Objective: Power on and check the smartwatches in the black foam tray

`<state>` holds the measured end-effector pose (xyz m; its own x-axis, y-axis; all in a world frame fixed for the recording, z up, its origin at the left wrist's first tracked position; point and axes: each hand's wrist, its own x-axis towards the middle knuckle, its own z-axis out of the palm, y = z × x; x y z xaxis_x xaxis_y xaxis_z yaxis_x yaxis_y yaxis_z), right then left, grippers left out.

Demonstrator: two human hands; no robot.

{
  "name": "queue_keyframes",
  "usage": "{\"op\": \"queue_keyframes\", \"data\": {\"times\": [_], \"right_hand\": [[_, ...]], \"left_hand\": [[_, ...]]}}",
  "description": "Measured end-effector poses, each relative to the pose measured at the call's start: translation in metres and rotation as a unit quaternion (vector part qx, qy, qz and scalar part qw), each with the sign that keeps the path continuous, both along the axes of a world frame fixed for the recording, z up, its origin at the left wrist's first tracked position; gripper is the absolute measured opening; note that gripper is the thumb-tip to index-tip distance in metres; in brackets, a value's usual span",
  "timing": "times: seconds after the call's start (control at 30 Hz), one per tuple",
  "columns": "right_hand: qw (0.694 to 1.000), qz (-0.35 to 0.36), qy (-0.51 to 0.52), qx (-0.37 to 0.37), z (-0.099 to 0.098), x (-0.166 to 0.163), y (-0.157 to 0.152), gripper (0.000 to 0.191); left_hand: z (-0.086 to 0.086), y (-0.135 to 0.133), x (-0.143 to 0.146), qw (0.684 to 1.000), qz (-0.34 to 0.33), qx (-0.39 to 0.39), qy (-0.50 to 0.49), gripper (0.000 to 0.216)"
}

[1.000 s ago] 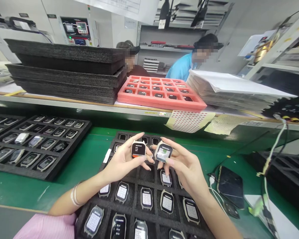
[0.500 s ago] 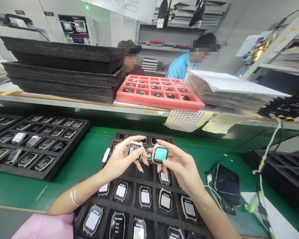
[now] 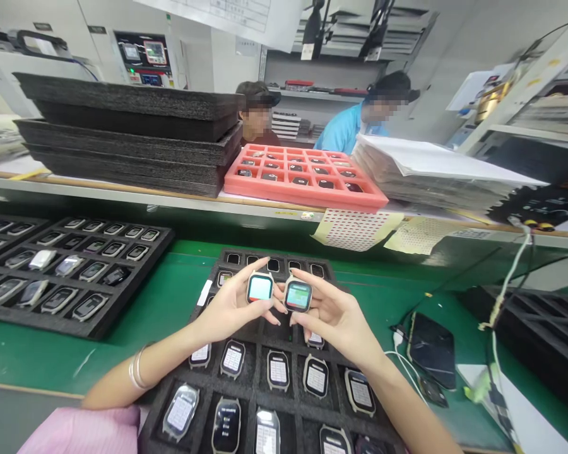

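Between the thumb and fingers of my left hand (image 3: 236, 301) is a smartwatch body without a strap, the left smartwatch (image 3: 260, 288), its screen pale cyan with red at the bottom. My right hand (image 3: 334, 309) grips a second one, the right smartwatch (image 3: 298, 296), whose screen shows green and grey with a red strip. The two are held side by side, faces up, above a black foam tray (image 3: 250, 392). In the tray's compartments lie several more watch bodies, many with white lists on their screens, such as this watch (image 3: 278, 371). My hands hide part of the tray's middle.
Another black foam tray of watches (image 3: 99, 302) lies to the left. A phone (image 3: 431, 350) and cables (image 3: 407, 372) are at the right. On the shelf ahead stand stacked black foam (image 3: 127, 135) and a pink tray (image 3: 307, 200). Two people (image 3: 343, 129) are beyond it.
The left watch's screen has turned from a dark picture to bright cyan and red; the right watch's has gone from cyan to green and grey. My left thumb has moved down off its screen.
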<state>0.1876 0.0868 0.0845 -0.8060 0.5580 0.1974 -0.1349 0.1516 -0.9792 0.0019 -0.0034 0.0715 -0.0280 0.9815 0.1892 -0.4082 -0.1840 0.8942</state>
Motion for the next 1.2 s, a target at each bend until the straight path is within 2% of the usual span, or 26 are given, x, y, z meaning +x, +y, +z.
{"op": "queue_keyframes", "data": {"times": [0.1,0.17,0.23,0.3,0.37,0.43,0.47,0.6,0.73,0.83,0.93,1.03,1.13,1.2], "right_hand": [[0.995,0.009,-0.083,0.059,-0.014,0.001,0.004,0.059],[0.972,-0.007,-0.152,0.177,-0.025,0.0,0.008,0.055],[0.926,-0.018,-0.204,0.317,-0.037,-0.001,0.012,0.05],[0.88,-0.001,-0.237,0.412,-0.046,-0.002,0.014,0.047],[0.851,0.028,-0.263,0.453,-0.053,-0.001,0.015,0.049],[0.835,0.042,-0.28,0.471,-0.054,0.004,0.017,0.052],[0.831,0.042,-0.285,0.475,-0.053,0.009,0.018,0.052],[0.817,0.006,-0.308,0.488,-0.036,0.042,0.028,0.036],[0.785,-0.011,-0.373,0.495,-0.018,0.083,0.038,0.018],[0.762,-0.002,-0.425,0.488,-0.016,0.101,0.041,0.019],[0.755,-0.005,-0.446,0.48,-0.022,0.106,0.04,0.029],[0.75,-0.025,-0.451,0.483,-0.026,0.104,0.038,0.029],[0.755,-0.045,-0.447,0.477,-0.029,0.103,0.035,0.029],[0.77,-0.057,-0.438,0.462,-0.032,0.103,0.035,0.03]], "left_hand": [[-0.009,-0.005,-0.005,1.0,0.0,-0.022,0.009,0.077],[-0.017,-0.008,-0.009,0.999,-0.009,-0.047,0.022,0.086],[-0.027,-0.011,-0.013,0.995,-0.036,-0.074,0.062,0.088],[-0.037,-0.011,-0.018,0.98,-0.048,-0.074,0.179,0.08],[-0.048,-0.009,-0.024,0.927,-0.022,-0.038,0.372,0.068],[-0.056,-0.006,-0.03,0.855,0.008,0.003,0.519,0.056],[-0.059,-0.005,-0.032,0.831,0.012,0.013,0.556,0.051],[-0.059,-0.001,-0.037,0.8,-0.015,0.022,0.599,0.042],[-0.045,0.005,-0.026,0.729,-0.017,0.067,0.681,0.034],[-0.03,0.019,-0.002,0.69,-0.051,0.113,0.713,0.019],[-0.021,0.036,0.032,0.644,-0.09,0.139,0.747,0.017],[-0.024,0.054,0.066,0.613,-0.109,0.144,0.769,0.027],[-0.033,0.068,0.089,0.598,-0.12,0.133,0.781,0.033],[-0.038,0.076,0.096,0.597,-0.127,0.122,0.783,0.033]]}}
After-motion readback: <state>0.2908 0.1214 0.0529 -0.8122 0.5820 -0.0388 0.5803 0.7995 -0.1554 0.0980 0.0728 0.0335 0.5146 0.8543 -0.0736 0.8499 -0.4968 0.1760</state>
